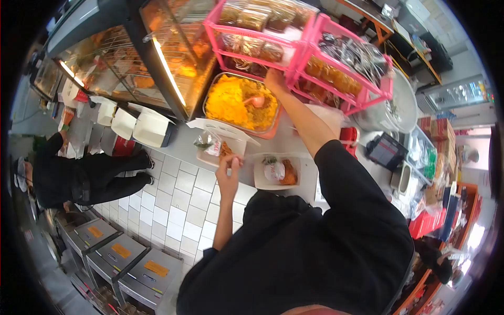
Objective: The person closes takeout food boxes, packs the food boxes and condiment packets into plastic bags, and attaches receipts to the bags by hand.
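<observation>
While right hand (274, 80) reaches toward pink rack (300, 51), left hand (228, 174) curls.

Grey lidded units (116, 263) with orange labels (156, 269) beside white floor tiles (176, 217).

Two open white takeaway boxes lie side by side, upright, on the counter (181, 138). The left box (239, 143) sits slightly askew, its lid folded back, holding a white packet with red print (213, 148) and browned fried food (226, 150). The right box (259, 177) holds a similar white packet (274, 171) beside a golden-brown fried piece (289, 174). Beyond them stands a pink plastic rack (251, 59), its shelves stacked with brownish goods in shiny clear wrapping (253, 20); the lowest shelf's contents are partly hidden.
</observation>
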`<action>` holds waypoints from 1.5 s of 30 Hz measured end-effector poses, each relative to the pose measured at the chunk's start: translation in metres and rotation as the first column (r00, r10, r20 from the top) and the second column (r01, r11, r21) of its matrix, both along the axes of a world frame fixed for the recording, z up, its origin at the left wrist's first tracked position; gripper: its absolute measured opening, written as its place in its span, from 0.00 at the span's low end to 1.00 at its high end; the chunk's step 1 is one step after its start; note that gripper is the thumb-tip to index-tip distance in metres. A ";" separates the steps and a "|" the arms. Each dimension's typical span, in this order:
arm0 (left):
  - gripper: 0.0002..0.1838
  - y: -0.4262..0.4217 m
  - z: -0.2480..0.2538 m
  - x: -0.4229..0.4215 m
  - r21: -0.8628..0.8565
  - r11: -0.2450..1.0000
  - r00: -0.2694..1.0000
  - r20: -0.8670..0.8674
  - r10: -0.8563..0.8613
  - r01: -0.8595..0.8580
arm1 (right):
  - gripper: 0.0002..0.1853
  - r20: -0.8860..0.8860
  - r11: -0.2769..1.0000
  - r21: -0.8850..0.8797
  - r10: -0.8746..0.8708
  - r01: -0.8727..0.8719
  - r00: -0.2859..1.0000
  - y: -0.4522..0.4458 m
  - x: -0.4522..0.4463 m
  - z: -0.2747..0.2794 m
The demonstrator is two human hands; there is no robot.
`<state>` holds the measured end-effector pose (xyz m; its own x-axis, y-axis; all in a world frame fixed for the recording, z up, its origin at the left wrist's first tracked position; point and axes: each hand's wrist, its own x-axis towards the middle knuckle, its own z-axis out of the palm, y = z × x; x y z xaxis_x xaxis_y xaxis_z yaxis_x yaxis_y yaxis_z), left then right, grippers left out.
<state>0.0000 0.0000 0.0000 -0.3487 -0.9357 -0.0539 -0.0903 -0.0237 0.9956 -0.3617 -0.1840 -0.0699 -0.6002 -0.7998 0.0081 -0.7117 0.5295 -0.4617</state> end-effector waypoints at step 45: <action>0.10 -0.051 0.059 0.027 -0.028 0.967 0.965 -0.078 0.250 -0.252 | 0.16 0.327 0.801 -0.418 0.573 -0.428 0.752 0.015 0.099 0.067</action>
<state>0.0265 -0.0507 0.0591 -0.1040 -0.9946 -0.0006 -0.0128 0.0007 0.9999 -0.2631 -0.1692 -0.0031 -0.1126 -0.9830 0.1447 -0.5304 -0.0638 -0.8454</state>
